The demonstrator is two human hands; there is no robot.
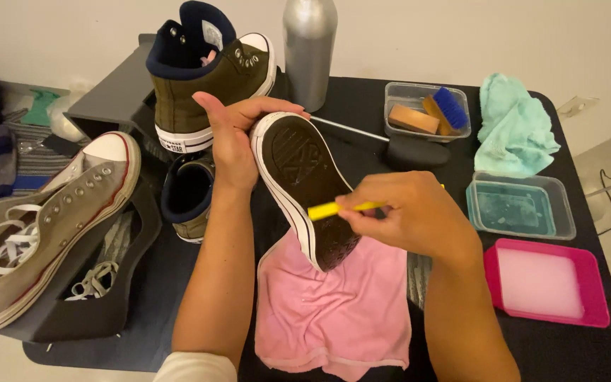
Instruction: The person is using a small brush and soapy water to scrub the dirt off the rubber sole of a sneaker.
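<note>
— Two bare forearms are seen at the bottom of the frame, and between them a crumpled pink cotton cloth is spread on the black table. What is held above it?

— An olive-green canvas sneaker with a dark brown rubber sole is held in the middle of the frame, sole turned up to the camera, its heel end over the pink cloth. It is gripped at the toe by the left hand; the thumb is raised and the fingers are wrapped over the white toe edge.

— And the right hand?

— It is closed around a thin yellow plastic handle, of which the end is laid against the sole. If bristles are on it cannot be told.

— What is placed at the right side?

— A pink square plastic tray with whitish liquid is seen at lower right, above it a clear plastic container with bluish water, and a mint-green crumpled rag at upper right. A clear small box with wooden brushes, one with blue bristles, is set near the top centre, just beside a silver metal bottle.

— And at the left?

— A second olive-green high-top shoe is stood upright at upper left, and a beige canvas high-top sneaker with white laces is laid on a grey stand.
</note>
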